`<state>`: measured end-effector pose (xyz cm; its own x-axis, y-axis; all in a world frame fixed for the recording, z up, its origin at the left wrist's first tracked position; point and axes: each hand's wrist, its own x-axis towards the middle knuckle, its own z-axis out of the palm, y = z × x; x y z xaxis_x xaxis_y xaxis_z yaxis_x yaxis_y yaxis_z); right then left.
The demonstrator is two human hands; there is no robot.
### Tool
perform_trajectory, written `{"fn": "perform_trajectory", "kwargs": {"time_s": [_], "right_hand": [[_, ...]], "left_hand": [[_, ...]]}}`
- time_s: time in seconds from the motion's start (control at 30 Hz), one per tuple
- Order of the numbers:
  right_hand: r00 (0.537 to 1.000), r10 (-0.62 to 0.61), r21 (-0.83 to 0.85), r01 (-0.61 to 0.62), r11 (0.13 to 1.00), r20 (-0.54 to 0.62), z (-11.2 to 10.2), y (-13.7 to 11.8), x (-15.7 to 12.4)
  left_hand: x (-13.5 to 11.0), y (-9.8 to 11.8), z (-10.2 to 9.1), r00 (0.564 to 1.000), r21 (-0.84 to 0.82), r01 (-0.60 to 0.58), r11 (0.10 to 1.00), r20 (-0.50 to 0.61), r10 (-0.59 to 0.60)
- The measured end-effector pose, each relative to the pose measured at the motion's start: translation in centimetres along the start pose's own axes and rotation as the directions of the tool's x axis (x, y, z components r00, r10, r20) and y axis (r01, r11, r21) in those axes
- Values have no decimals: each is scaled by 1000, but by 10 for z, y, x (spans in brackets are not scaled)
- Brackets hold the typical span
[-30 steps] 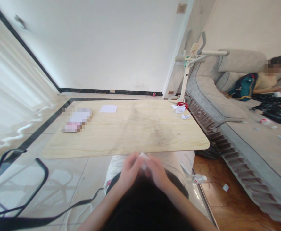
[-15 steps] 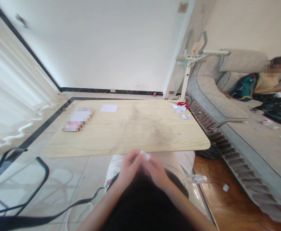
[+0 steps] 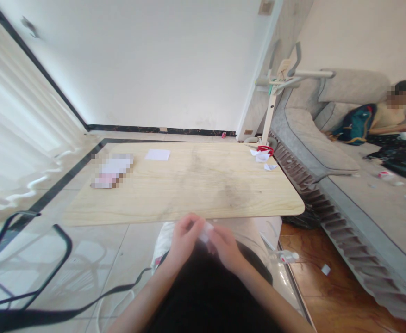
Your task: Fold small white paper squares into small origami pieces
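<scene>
Both my hands meet just below the near edge of the wooden table (image 3: pixel 189 194), over my lap. My left hand (image 3: pixel 182 240) and my right hand (image 3: pixel 225 245) pinch a small white piece of paper (image 3: pixel 205 231) between their fingertips. The fingers of both hands are curled closed round it. Dark hair hides my wrists' lower part.
On the table lie a white paper sheet (image 3: pixel 157 155), a blurred pink and white item (image 3: pixel 111 171), and scraps of white paper beside a red object (image 3: pixel 263 152). A person sits on the grey sofa (image 3: pixel 314 143) at right. A black chair frame (image 3: pixel 25 259) stands at left.
My hands have shifted slightly and turned the small paper between the fingertips. The view has moved a little.
</scene>
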<state>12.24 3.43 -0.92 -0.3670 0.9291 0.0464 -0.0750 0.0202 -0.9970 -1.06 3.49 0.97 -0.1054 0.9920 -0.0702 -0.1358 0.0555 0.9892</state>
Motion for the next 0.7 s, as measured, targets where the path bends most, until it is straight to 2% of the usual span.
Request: {"fn": "perform_trajectory", "kwargs": {"time_s": [0.13, 0.37, 0.57, 0.7], "right_hand": [[999, -11, -26, 10, 1000, -42, -2, 1, 0], [986, -6, 68, 18, 998, -167, -4, 5, 2], [986, 16, 139, 8, 990, -165, -5, 8, 2], [983, 25, 109, -5, 994, -183, -7, 7, 3]], "left_hand": [[-2, 0, 1, 1000, 41, 14, 999, 12, -14], [-7, 3, 0, 975, 166, 6, 986, 216, -43], [-8, 5, 0, 966, 226, -29, 974, 258, -31], [-8, 2, -1, 961, 217, -31, 976, 276, -31]]}}
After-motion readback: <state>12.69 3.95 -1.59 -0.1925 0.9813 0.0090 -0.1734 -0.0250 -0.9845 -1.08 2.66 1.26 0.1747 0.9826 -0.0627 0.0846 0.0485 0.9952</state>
